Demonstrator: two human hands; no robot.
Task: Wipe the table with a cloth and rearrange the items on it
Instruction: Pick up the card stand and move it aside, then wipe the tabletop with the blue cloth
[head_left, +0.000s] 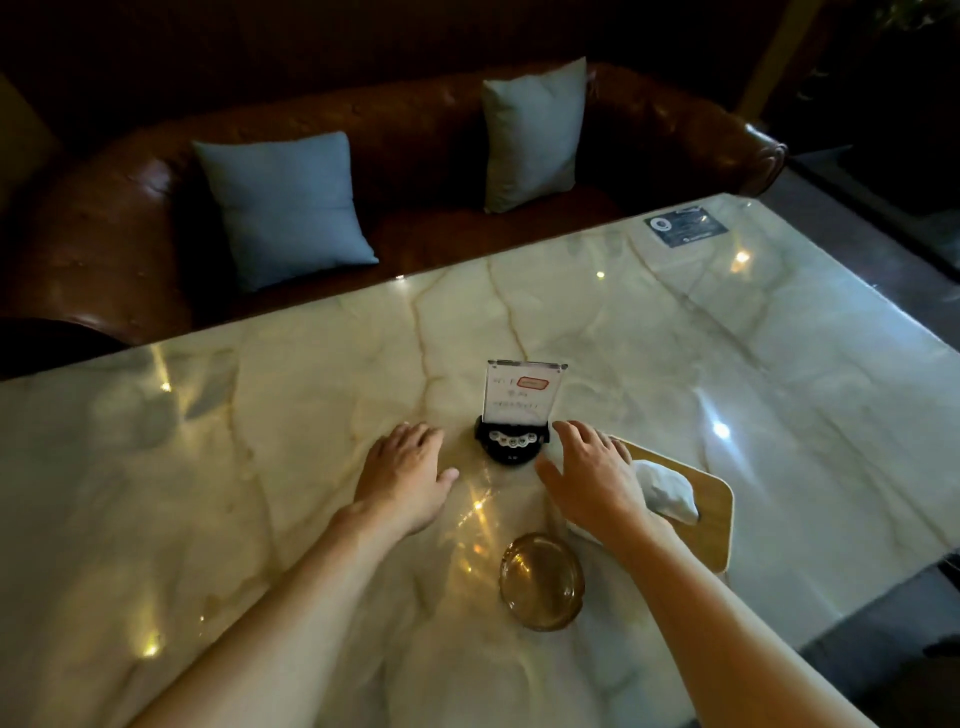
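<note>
Marble table fills most of the frame, pale with tan veins, glossy, light spots reflected on it. Nearest the camera, bottom centre: amber glass ashtray sits between the two bare forearms. Left hand just above centre, palm down, fingers spread, looks flat on the marble, holding nothing. Right hand right of centre, fingers loosely spread, also holding nothing, hovering just beside the black base of the sign stand; contact cannot be told. Stand is upright at frame centre between the two hands, clear holder with a white card, text too small to read. White cloth lies crumpled on the wooden tray at right, partly under the right wrist. Farther off, upper right of the table: dark sticker. Beyond the far edge, brown leather sofa with two blue-grey cushions, one upper left, one upper centre. Room dim.
</note>
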